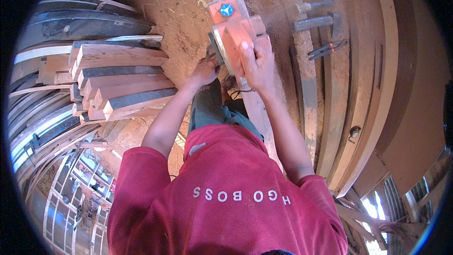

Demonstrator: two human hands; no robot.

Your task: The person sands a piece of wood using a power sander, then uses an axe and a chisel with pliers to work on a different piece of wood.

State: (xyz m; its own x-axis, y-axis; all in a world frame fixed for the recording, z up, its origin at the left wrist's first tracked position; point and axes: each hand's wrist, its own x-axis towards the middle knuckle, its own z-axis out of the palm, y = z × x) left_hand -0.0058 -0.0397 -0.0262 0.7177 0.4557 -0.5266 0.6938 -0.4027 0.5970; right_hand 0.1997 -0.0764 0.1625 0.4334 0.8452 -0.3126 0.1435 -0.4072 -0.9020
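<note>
An orange electric hand planer with a blue front knob rests on a long pale timber beam that runs away from me. My right hand is wrapped round the planer's rear handle, thumb on top. At the planer's left side, my left hand is closed against the dark plate along its edge; some of its fingertips are hidden. Below the tool, part of a foot and a dark cord show beside the beam.
Stacked squared timbers lie to the left. On the right, a hammer, another tool with a pale handle and black-and-red pliers lie on dusty boards. Long curved-looking planks stand farther right. Sawdust covers the ground.
</note>
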